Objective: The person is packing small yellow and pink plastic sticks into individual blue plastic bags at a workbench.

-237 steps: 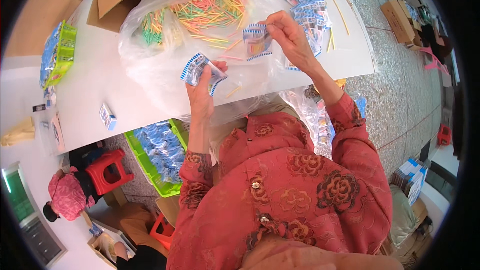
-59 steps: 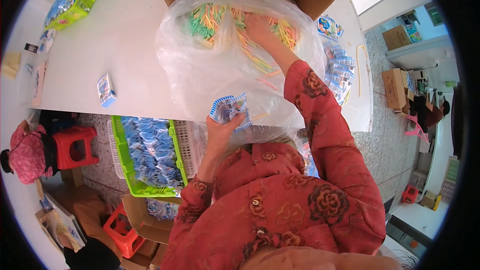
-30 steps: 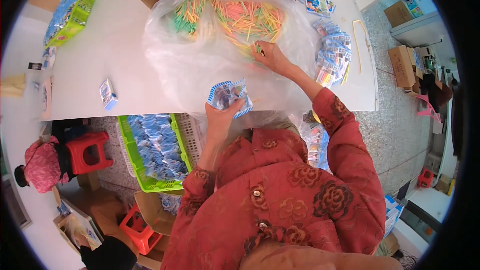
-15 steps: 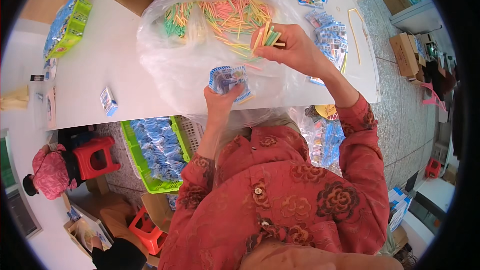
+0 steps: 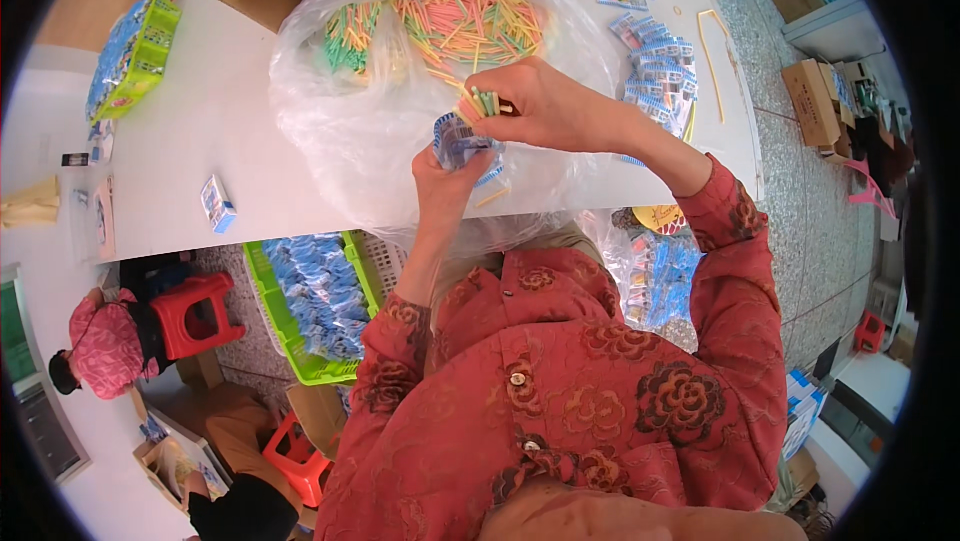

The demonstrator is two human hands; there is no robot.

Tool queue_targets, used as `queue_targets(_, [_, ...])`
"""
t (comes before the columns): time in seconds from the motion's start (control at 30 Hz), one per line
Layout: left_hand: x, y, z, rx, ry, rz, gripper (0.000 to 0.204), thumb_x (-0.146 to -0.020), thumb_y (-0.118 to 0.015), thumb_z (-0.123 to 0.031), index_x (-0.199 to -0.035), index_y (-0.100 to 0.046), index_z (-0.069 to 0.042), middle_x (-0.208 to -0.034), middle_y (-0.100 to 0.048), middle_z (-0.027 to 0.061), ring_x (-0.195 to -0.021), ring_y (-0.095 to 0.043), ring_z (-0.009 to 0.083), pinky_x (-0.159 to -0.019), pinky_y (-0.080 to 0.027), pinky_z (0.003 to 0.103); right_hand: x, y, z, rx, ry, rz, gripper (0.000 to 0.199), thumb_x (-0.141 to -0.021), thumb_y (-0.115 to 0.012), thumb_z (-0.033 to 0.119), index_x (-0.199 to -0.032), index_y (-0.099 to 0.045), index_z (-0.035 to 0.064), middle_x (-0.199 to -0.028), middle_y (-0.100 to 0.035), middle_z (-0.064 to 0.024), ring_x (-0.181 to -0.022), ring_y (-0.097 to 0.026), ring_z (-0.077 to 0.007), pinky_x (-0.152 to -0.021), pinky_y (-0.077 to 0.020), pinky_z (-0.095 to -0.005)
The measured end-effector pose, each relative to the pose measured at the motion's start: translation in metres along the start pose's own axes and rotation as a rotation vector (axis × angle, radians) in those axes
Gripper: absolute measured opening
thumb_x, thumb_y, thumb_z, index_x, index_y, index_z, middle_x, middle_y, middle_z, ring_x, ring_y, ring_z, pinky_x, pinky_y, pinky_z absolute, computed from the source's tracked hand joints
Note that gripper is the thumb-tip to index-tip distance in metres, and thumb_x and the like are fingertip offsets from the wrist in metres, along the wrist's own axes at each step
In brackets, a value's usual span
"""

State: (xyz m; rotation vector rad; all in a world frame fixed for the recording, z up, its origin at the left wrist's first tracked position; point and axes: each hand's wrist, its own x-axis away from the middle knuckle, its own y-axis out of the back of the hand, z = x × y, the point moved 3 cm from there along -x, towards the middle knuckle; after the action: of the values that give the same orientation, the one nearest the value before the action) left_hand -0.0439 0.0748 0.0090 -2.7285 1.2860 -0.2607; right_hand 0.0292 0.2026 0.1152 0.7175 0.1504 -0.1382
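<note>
Just above the middle of the frame, the left grip (image 5: 445, 179) pinches a small blue-and-white packet (image 5: 457, 144) low down, with the packet's upper end free. Slightly higher and to the right, the right grip (image 5: 552, 106) squeezes a bunch of coloured sticks (image 5: 487, 103) between thumb and fingers, right at the packet's upper edge; I can't tell whether any tips are inside. To my eye, the mouth wants to be bowed wide and the sticks levelled first, since some splay out and could snag the thin wall. A light pinch on the packet should help it gape. Loose sticks (image 5: 470, 26) lie in the clear bag (image 5: 320, 131) on the desk (image 5: 170, 191), upper middle of the frame.
</note>
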Motion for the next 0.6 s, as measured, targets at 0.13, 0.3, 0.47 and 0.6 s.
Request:
queue_targets(0.13, [-0.003, 0.002, 0.001, 0.016, 0.029, -0.004, 0.02, -0.071, -0.068, 0.0, -0.091, -0.062, -0.002, -0.083, -0.063, 0.0013, -0.073, -0.057, 0.0071, -0.067, -0.046, 0.022, -0.001, 0.002, -0.006, -0.062, -0.07, -0.052, 0.017, -0.082, -0.058, 0.017, -0.08, -0.055, 0.0007, -0.056, -0.047, -0.006, -0.05, -0.042, -0.0106, -0.046, -0.0335, -0.0276])
queue_targets(0.3, [-0.01, 0.002, 0.0, 0.084, 0.065, 0.002, 0.027, -0.069, -0.07, 0.001, -0.094, -0.06, -0.002, -0.086, -0.063, 0.0023, -0.075, -0.059, 0.0091, -0.069, -0.047, 0.024, -0.004, 0.001, -0.015, -0.124, -0.186, -0.024, 0.015, -0.082, -0.058, 0.019, -0.083, -0.058, 0.0033, -0.057, -0.05, -0.0007, -0.053, -0.044, -0.0042, -0.046, -0.0338, -0.0228])
queue_targets(0.47, [-0.015, 0.001, -0.002, 0.078, 0.08, 0.026, 0.03, -0.069, -0.07, 0.002, -0.097, -0.059, -0.002, -0.089, -0.063, 0.0033, -0.078, -0.06, 0.0105, -0.07, -0.048, 0.025, -0.005, -0.002, -0.025, -0.227, -0.207, -0.096, 0.022, -0.087, -0.054, 0.024, -0.092, -0.062, 0.0046, -0.062, -0.054, -0.0002, -0.055, -0.045, -0.0038, -0.048, -0.0373, -0.0212])
queue_targets(0.6, [-0.016, -0.002, -0.005, 0.088, 0.031, 0.0, 0.024, -0.069, -0.07, -0.004, -0.092, -0.063, -0.001, -0.083, -0.064, 0.0028, -0.071, -0.058, 0.0087, -0.067, -0.047, 0.023, -0.005, -0.003, -0.03, -0.184, -0.237, -0.091, 0.027, -0.09, -0.05, 0.027, -0.093, -0.062, 0.0031, -0.069, -0.055, -0.0016, -0.061, -0.048, -0.007, -0.054, -0.0402, -0.0234])
